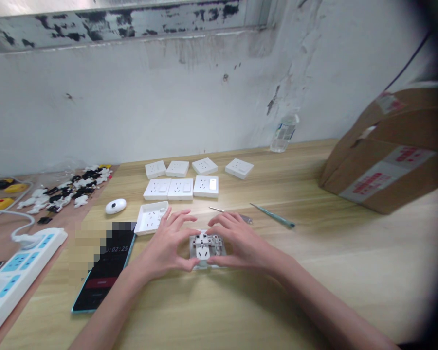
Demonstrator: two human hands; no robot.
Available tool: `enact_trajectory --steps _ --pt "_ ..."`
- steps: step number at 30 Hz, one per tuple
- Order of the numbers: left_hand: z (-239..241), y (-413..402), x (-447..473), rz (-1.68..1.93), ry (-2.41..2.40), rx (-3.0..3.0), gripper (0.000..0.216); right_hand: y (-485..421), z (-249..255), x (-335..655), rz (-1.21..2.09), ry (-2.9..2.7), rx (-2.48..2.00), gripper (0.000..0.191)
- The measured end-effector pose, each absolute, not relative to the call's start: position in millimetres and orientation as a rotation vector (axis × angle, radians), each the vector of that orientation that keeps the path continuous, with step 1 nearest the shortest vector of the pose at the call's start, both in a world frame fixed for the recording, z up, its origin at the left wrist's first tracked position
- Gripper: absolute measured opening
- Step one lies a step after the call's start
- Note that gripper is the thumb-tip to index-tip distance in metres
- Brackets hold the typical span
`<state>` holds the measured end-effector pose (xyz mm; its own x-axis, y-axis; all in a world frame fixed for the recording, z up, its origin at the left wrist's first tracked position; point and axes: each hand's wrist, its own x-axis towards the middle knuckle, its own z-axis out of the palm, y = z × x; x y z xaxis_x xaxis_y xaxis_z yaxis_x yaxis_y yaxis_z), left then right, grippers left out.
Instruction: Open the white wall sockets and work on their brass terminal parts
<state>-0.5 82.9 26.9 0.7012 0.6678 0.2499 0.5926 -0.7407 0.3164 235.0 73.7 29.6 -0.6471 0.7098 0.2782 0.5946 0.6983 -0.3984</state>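
Note:
A wall socket [203,253] without its front cover lies on the table in front of me, its white and black inner parts facing up. My left hand [171,241] grips its left side, thumb at the near edge and index finger at the far edge. From the right, my right hand [237,240] holds it the same way, with the thumb low and the fingers over the top. A white socket cover [151,218] lies just beyond my left hand. Behind my right hand is a thin screwdriver [246,218], partly hidden by the fingers.
Several finished-looking white sockets [180,188] stand in rows toward the wall. A green pen-like tool [273,216] lies to the right. Leftward are a phone [109,272], a white oval device [116,206], a power strip [25,272] and loose parts [69,189]. A bottle [284,133] and cardboard box [383,155] stand farther right.

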Motion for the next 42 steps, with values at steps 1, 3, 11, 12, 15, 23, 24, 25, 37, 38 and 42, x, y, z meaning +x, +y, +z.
enact_trajectory --steps 1,3,11,12,15,23,24,25,37,38,42 --pt "27 83 -1 0.519 1.01 2.694 0.048 73 30 235 0.383 -2.491 -1.009 0.044" --pt "27 83 -1 0.523 1.002 2.685 0.049 73 30 234 0.393 -2.485 -1.011 0.051" --pt "31 84 -2 0.477 1.012 2.655 0.048 75 21 230 0.401 -2.473 -0.977 0.044" --pt "31 84 -2 0.475 1.009 2.651 0.048 75 20 230 0.406 -2.469 -0.98 0.044" --pt "31 83 -2 0.459 1.008 2.631 0.048 74 20 229 0.407 -2.456 -0.994 0.044" --pt "32 83 -2 0.393 1.037 2.6 0.047 74 20 229 0.429 -2.464 -1.023 0.043" --pt "32 83 -2 0.384 1.043 2.599 0.047 74 21 229 0.434 -2.47 -1.029 0.043" --pt "32 83 -2 0.379 1.047 2.598 0.047 74 21 229 0.438 -2.475 -1.034 0.043" --pt "31 82 -3 0.347 1.035 2.599 0.048 73 26 228 0.401 -2.525 -1.032 0.044" --pt "31 81 -3 0.339 1.03 2.602 0.049 73 26 228 0.396 -2.525 -1.03 0.044" --pt "35 84 -9 0.343 1.003 2.649 0.057 75 22 229 0.39 -2.514 -1.026 0.044"
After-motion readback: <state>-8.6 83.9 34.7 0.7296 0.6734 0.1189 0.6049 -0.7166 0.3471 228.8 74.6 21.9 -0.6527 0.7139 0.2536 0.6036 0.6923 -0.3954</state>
